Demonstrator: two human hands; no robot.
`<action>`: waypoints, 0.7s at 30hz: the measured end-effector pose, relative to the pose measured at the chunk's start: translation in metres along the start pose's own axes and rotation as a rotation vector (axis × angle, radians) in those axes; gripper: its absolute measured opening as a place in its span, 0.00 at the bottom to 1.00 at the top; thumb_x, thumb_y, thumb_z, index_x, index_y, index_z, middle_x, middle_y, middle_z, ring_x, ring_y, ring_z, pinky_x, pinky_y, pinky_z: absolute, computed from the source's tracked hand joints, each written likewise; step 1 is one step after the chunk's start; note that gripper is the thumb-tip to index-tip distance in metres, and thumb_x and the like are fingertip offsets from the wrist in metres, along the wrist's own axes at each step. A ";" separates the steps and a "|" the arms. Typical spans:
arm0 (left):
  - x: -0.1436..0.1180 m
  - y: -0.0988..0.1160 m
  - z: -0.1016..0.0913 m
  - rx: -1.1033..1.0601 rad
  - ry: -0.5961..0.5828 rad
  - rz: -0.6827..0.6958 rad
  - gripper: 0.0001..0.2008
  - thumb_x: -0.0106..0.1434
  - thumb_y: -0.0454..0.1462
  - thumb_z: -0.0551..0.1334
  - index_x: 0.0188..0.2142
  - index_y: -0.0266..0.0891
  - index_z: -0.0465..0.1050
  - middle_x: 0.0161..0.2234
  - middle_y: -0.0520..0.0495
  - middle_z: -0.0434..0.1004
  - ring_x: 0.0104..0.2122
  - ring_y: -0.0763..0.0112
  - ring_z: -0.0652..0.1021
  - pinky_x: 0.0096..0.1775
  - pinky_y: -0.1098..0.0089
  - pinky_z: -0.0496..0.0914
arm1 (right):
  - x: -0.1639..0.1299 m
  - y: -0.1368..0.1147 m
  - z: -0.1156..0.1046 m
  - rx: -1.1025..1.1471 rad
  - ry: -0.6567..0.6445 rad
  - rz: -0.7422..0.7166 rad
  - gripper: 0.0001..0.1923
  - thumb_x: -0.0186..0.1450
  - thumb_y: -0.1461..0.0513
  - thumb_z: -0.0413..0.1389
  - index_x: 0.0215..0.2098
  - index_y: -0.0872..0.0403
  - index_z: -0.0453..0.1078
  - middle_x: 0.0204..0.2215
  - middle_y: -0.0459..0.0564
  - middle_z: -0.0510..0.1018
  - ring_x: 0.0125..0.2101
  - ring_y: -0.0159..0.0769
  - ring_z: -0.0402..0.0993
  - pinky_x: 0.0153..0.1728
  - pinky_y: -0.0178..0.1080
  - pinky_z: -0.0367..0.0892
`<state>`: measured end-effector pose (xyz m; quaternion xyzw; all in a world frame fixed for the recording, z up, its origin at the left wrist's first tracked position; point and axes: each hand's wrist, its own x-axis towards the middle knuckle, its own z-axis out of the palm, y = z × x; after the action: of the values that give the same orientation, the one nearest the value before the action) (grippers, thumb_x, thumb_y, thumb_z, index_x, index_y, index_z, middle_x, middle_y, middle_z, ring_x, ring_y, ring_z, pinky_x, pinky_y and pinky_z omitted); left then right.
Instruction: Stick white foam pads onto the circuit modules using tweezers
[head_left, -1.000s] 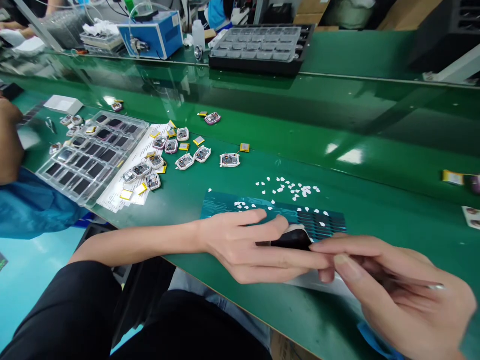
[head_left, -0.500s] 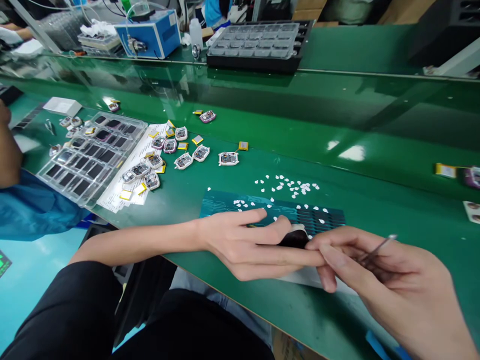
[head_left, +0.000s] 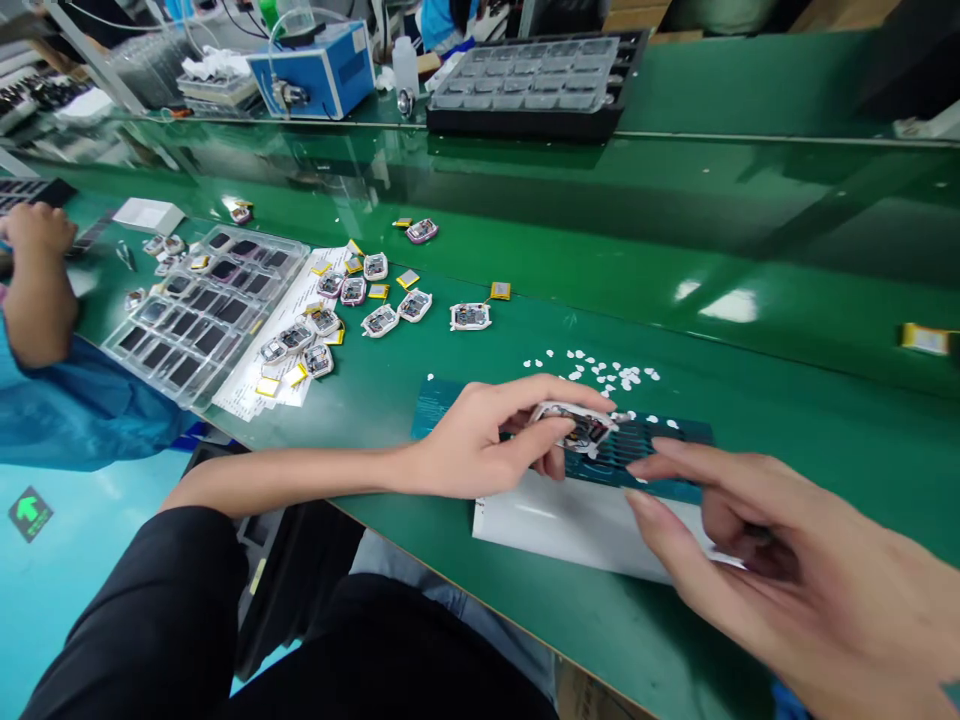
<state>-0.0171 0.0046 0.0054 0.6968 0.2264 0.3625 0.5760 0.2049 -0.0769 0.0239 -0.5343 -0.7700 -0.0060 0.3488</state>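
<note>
My left hand (head_left: pixel 495 435) is closed around a small white-rimmed watch case (head_left: pixel 577 425), gripping it between thumb and fingers. Its inside, with circuit parts, faces me, tilted. To the right, my right hand (head_left: pixel 757 540) has thumb and index finger apart, close to the case but not touching it. Its other fingers curl in around a slim metal tool, now almost wholly hidden in the palm. Below the case lie a dark teal sheet (head_left: pixel 442 400) with slots and a white strip (head_left: pixel 555 525). Small white stickers (head_left: pixel 626 378) are scattered just behind.
Several open watch cases with yellow batteries (head_left: pixel 470 317) lie left of centre, some on a printed paper (head_left: pixel 240 385). A clear tray (head_left: pixel 202 310) holds dark screens. Another person's arm (head_left: pixel 41 290) is at far left. Behind stand a blue box (head_left: pixel 315 70) and a black tray (head_left: pixel 525 120).
My left hand has turned over, so the case shows its circuit side instead of its dark face. My right hand has drawn away from the case, thumb and index finger parting.
</note>
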 end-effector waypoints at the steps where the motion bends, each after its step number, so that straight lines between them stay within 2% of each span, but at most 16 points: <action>1: 0.000 0.002 0.000 -0.120 -0.006 -0.094 0.14 0.76 0.39 0.57 0.56 0.36 0.73 0.28 0.50 0.80 0.26 0.74 0.82 0.29 0.75 0.76 | 0.001 0.000 0.001 -0.067 0.014 -0.079 0.24 0.71 0.58 0.61 0.65 0.40 0.69 0.34 0.41 0.86 0.22 0.28 0.78 0.17 0.34 0.66; 4: 0.002 0.008 0.002 -0.321 -0.036 -0.241 0.12 0.74 0.38 0.59 0.53 0.34 0.71 0.25 0.53 0.76 0.25 0.75 0.81 0.29 0.77 0.76 | 0.004 0.000 0.002 -0.169 0.029 -0.271 0.37 0.70 0.66 0.62 0.73 0.44 0.59 0.42 0.44 0.87 0.34 0.30 0.84 0.26 0.32 0.72; 7: 0.003 0.012 0.004 -0.359 -0.064 -0.304 0.09 0.73 0.35 0.59 0.50 0.35 0.71 0.22 0.54 0.74 0.22 0.77 0.79 0.27 0.78 0.75 | 0.006 0.002 0.002 -0.190 0.042 -0.345 0.36 0.72 0.67 0.58 0.75 0.45 0.56 0.44 0.45 0.87 0.31 0.28 0.82 0.23 0.32 0.69; 11: 0.002 0.017 0.005 -0.399 -0.070 -0.347 0.05 0.71 0.33 0.58 0.47 0.37 0.68 0.22 0.57 0.72 0.18 0.79 0.77 0.25 0.78 0.73 | 0.007 0.006 0.007 -0.280 0.056 -0.330 0.38 0.73 0.68 0.56 0.76 0.45 0.51 0.43 0.43 0.87 0.28 0.26 0.81 0.19 0.33 0.65; 14: 0.003 0.019 0.004 -0.409 -0.052 -0.389 0.05 0.70 0.32 0.58 0.45 0.39 0.65 0.22 0.58 0.72 0.17 0.79 0.76 0.23 0.79 0.72 | 0.005 0.009 0.009 -0.310 0.086 -0.332 0.36 0.72 0.67 0.59 0.75 0.45 0.56 0.43 0.43 0.87 0.30 0.29 0.83 0.22 0.32 0.69; 18: 0.003 0.017 0.004 -0.403 -0.056 -0.390 0.06 0.69 0.31 0.60 0.44 0.40 0.64 0.20 0.60 0.70 0.18 0.78 0.78 0.22 0.80 0.72 | -0.001 0.011 0.005 -0.202 -0.004 -0.301 0.35 0.73 0.66 0.57 0.75 0.46 0.56 0.49 0.47 0.85 0.33 0.33 0.84 0.25 0.33 0.74; 20: 0.002 0.015 0.006 -0.379 -0.036 -0.374 0.07 0.69 0.30 0.60 0.44 0.40 0.63 0.20 0.60 0.71 0.19 0.78 0.78 0.22 0.80 0.71 | -0.004 0.012 0.004 -0.098 -0.053 -0.221 0.34 0.73 0.66 0.57 0.74 0.41 0.57 0.50 0.45 0.84 0.37 0.36 0.85 0.30 0.34 0.77; 21: 0.001 0.013 0.007 -0.361 -0.025 -0.366 0.07 0.69 0.30 0.60 0.44 0.40 0.63 0.21 0.60 0.71 0.19 0.78 0.78 0.21 0.80 0.71 | -0.006 0.012 0.004 -0.027 -0.068 -0.112 0.33 0.72 0.64 0.58 0.72 0.36 0.61 0.49 0.43 0.85 0.38 0.36 0.86 0.31 0.34 0.78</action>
<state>-0.0127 -0.0022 0.0180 0.5346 0.2732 0.2779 0.7498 0.2142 -0.0749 0.0131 -0.4949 -0.8100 -0.0178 0.3142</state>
